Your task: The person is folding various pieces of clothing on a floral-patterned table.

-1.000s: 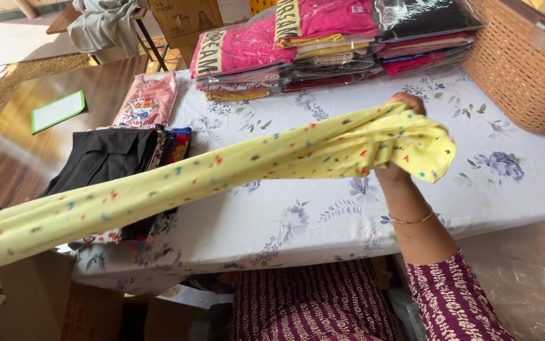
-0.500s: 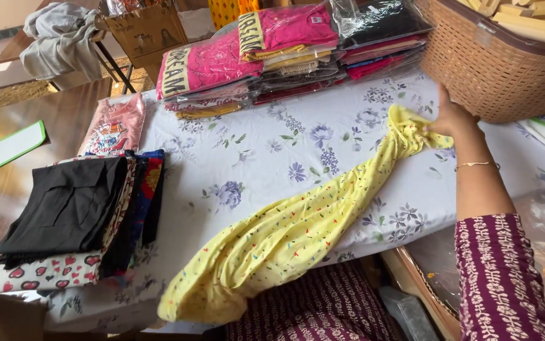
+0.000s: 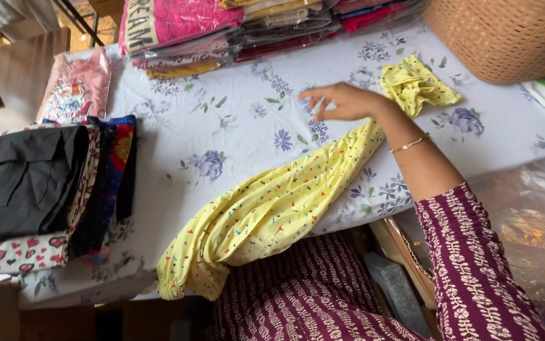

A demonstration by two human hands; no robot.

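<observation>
1 hand (image 3: 339,101) (open) over yellow cloth (image 3: 272,211).

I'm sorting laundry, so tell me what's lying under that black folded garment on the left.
Under the black garment a white cloth with red hearts shows, with dark, red and blue folded edges beside it. How many pieces lie beneath is hidden.

pink packet (image 3: 75,85) far left, plastic-wrapped garment packs (image 3: 184,25) behind

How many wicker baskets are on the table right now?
1: a woven wicker basket at the far right corner of the table, beyond the yellow garment near the right hand. Others may sit out of frame.
</observation>
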